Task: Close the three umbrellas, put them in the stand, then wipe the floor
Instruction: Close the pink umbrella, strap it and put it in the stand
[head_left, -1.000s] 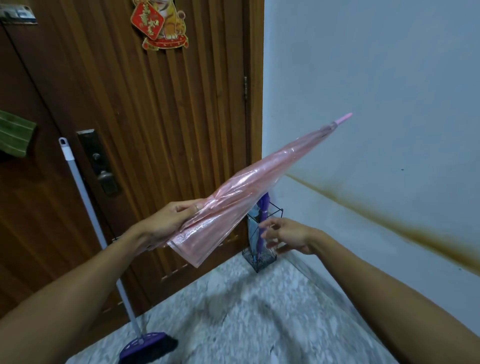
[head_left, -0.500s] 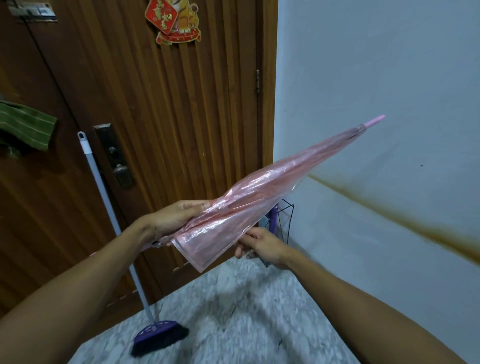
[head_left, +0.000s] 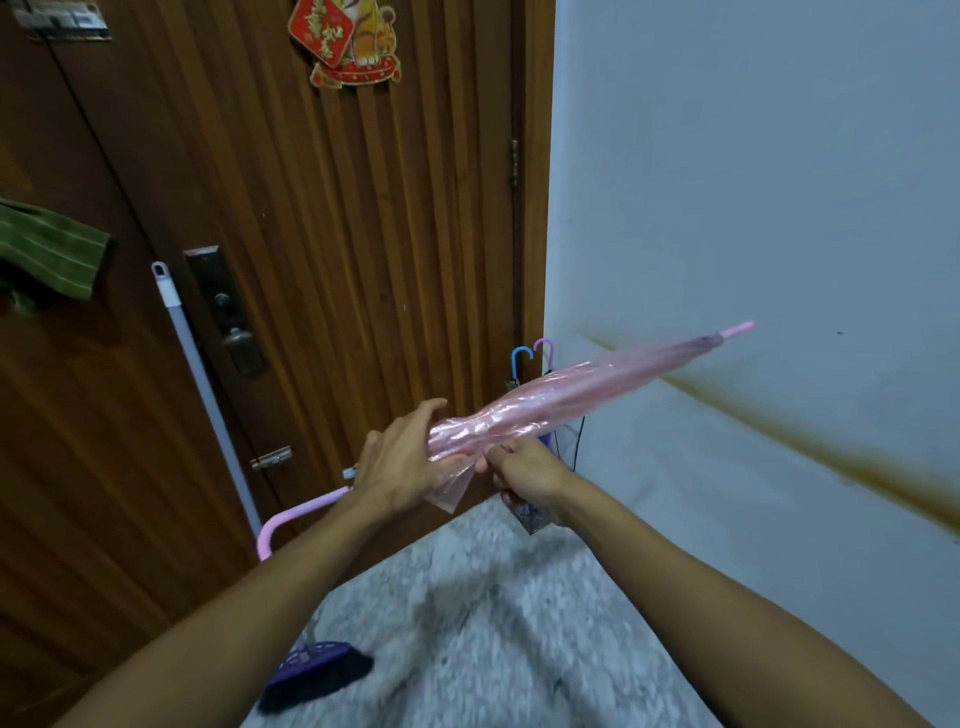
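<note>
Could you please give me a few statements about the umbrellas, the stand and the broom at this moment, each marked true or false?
1. The left hand grips the pink umbrella near its canopy's open end. True.
2. The pink umbrella already stands in the stand. False: it is held in the air, tip pointing towards the wall.
3. A blue handle and a purple handle rise from the wire stand by the door. True.
4. The broom lies flat on the floor. False: it leans against the door.
5. The right hand hangs free. False: its fingers pinch the canopy.
</note>
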